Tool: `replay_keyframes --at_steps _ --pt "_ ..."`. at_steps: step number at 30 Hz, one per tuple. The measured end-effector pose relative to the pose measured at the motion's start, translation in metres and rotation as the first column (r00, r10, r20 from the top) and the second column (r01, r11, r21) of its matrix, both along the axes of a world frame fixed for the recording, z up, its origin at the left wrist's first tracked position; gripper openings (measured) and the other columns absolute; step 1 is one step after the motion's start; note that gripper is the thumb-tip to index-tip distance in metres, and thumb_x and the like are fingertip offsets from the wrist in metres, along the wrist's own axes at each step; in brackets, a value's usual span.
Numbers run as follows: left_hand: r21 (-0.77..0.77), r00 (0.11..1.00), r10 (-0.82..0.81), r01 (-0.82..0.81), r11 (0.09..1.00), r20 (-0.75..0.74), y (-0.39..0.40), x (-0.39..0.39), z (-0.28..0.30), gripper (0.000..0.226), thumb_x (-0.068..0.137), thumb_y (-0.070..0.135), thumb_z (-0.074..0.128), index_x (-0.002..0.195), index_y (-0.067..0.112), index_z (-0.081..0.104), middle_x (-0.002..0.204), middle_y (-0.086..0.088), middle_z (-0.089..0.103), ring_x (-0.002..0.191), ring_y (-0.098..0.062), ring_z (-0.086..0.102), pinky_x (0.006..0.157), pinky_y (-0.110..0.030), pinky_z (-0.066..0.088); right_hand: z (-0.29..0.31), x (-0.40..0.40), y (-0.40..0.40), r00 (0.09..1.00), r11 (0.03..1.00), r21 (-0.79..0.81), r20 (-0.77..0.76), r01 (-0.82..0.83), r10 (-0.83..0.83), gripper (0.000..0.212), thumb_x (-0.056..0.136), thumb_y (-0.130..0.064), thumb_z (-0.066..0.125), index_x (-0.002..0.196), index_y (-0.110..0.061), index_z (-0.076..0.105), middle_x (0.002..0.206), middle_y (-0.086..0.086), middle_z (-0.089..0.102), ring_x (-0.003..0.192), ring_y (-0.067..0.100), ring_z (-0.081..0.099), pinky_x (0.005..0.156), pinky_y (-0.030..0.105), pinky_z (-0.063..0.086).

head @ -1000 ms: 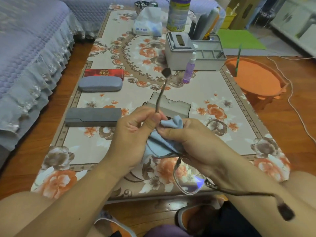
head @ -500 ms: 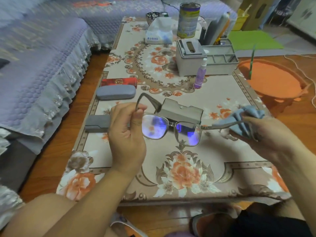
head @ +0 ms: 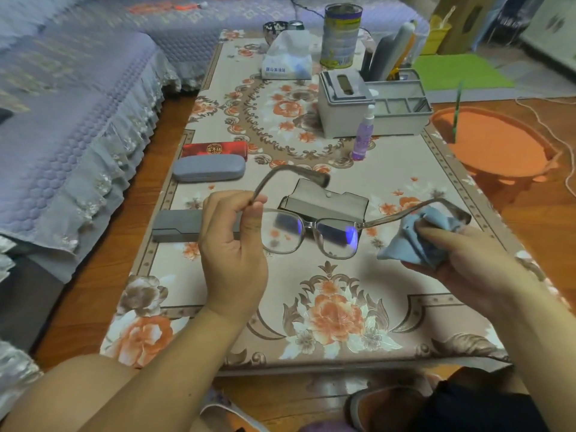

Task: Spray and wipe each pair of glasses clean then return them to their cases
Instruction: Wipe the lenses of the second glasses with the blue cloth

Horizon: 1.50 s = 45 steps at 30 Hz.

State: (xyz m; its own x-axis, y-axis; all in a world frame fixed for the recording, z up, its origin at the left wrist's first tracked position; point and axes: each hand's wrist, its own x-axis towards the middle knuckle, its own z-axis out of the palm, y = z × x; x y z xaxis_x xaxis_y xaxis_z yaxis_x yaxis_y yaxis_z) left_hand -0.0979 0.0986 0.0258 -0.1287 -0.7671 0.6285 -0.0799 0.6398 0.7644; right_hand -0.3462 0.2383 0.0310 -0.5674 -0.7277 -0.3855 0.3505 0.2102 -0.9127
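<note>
The glasses (head: 311,233) are held in the air above the near middle of the counter (head: 405,182), lenses facing down toward the viewer and both temples unfolded. The left temple is pinched near its hinge between thumb and curled fingers of the left hand (head: 233,254). The right temple is wrapped in the blue cloth (head: 424,236), which is gripped by the right hand (head: 467,260), so that hand is clamped on cloth and temple together.

Directly behind the glasses an open grey case (head: 325,202) lies on the counter, its lid raised. To the left, close to the counter's left edge, a flat grey case (head: 177,226) is partly hidden by the left hand. Farther back along that edge a rounded blue-grey case (head: 208,172) lies closed, with a red case (head: 215,149) just behind it.

Bare patterned cloth is seen between the hands and the near edge, and on the right side between the right hand and the spray bottle (head: 363,137). That bottle stands upright just in front of a grey organiser (head: 374,107). Behind it a tissue pack (head: 286,57) and a tin (head: 341,35) crowd the far end.

A sofa (head: 62,104) runs along the left, with a strip of wooden floor between it and the counter. An orange basin (head: 495,145) sits on the floor beside the right edge.
</note>
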Motion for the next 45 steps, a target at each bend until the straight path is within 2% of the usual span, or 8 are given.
replay_keyframes --at_steps 5,9,17,22,27,35,40,45 --pt "0.128 0.992 -0.122 0.119 0.985 0.018 0.005 -0.003 0.002 0.017 0.104 0.017 0.052 0.101 0.029 0.062 0.096 0.005 0.061 0.097 -0.007 0.06 0.088 -0.019 0.046 0.023 -0.004 -0.003 0.922 0.922 -0.037 -0.031 -0.386 0.385 0.021 0.091 -0.003 0.053 0.084 -0.007 0.073 0.085 0.01 0.072 0.078 0.021 0.072 0.066 0.027 0.06" --pt "0.134 0.963 -0.265 0.256 0.958 0.057 0.009 -0.004 0.004 0.017 0.102 0.019 0.054 0.1 0.032 0.065 0.095 -0.002 0.064 0.097 -0.012 0.061 0.089 -0.023 0.048 0.044 -0.008 -0.02 0.753 0.753 -0.04 0.02 -0.657 0.658 0.026 0.086 -0.022 0.077 0.097 0.001 0.071 0.098 0.016 0.068 0.097 0.028 0.064 0.089 0.035 0.054" --pt "0.201 0.901 -0.424 0.401 0.894 0.087 0.01 -0.007 0.006 0.017 0.098 0.03 0.055 0.093 0.035 0.071 0.094 0.002 0.064 0.095 -0.015 0.06 0.086 -0.024 0.046 0.045 0.052 -0.055 0.419 0.422 -0.009 0.11 -0.907 0.901 0.055 0.096 0.01 0.046 0.06 -0.019 0.075 0.081 -0.005 0.067 0.074 0.007 0.066 0.076 0.023 0.054" --pt "0.262 0.891 -0.449 0.418 0.87 0.067 0.011 -0.008 0.003 0.015 0.1 0.027 0.055 0.095 0.034 0.068 0.089 0.013 0.058 0.089 -0.004 0.058 0.082 -0.014 0.042 0.036 0.064 -0.061 0.593 0.592 0.037 0.074 -0.805 0.802 0.02 0.086 0.009 0.063 0.094 -0.004 0.076 0.097 0.015 0.074 0.09 0.028 0.071 0.096 0.046 0.053" --pt "0.306 0.886 -0.46 0.422 0.853 0.06 0.013 -0.012 0.004 0.017 0.098 0.027 0.055 0.096 0.032 0.07 0.09 0.005 0.06 0.09 -0.002 0.059 0.082 -0.012 0.043 0.032 0.08 -0.069 0.794 0.807 -0.053 0.151 -0.588 0.588 0.021 0.069 0.004 0.071 0.089 0.003 0.065 0.081 0.014 0.071 0.075 0.024 0.071 0.076 0.033 0.061" --pt "0.189 0.97 -0.238 0.226 0.956 0.047 0.02 -0.016 0.001 0.015 0.102 0.016 0.054 0.098 0.019 0.068 0.093 -0.002 0.062 0.094 -0.017 0.061 0.085 -0.02 0.045 0.031 0.077 -0.07 0.858 0.931 -0.172 0.362 -0.322 0.363 0.03 0.078 0.005 0.062 0.107 -0.001 0.066 0.099 0.014 0.074 0.089 0.026 0.072 0.081 0.037 0.06" --pt "0.137 0.986 -0.163 0.156 0.978 0.041 0.012 -0.004 0.001 0.015 0.103 0.019 0.053 0.099 0.023 0.067 0.095 0.005 0.061 0.096 -0.017 0.061 0.088 -0.017 0.044 0.026 0.008 -0.061 0.938 0.999 -0.012 0.345 0.051 -0.043 0.023 0.089 0.004 0.061 0.096 -0.017 0.068 0.088 0.003 0.076 0.094 0.019 0.074 0.055 0.023 0.058" --pt "0.106 0.987 -0.155 0.15 0.983 0.04 0.009 -0.007 0.001 0.016 0.102 0.023 0.052 0.099 0.03 0.066 0.097 0.012 0.062 0.098 -0.022 0.061 0.09 -0.03 0.049 0.021 -0.018 -0.048 0.94 0.998 -0.042 0.339 0.055 -0.038 0.023 0.081 0.001 0.066 0.098 -0.014 0.067 0.095 0.003 0.073 0.093 0.02 0.075 0.077 0.027 0.061"
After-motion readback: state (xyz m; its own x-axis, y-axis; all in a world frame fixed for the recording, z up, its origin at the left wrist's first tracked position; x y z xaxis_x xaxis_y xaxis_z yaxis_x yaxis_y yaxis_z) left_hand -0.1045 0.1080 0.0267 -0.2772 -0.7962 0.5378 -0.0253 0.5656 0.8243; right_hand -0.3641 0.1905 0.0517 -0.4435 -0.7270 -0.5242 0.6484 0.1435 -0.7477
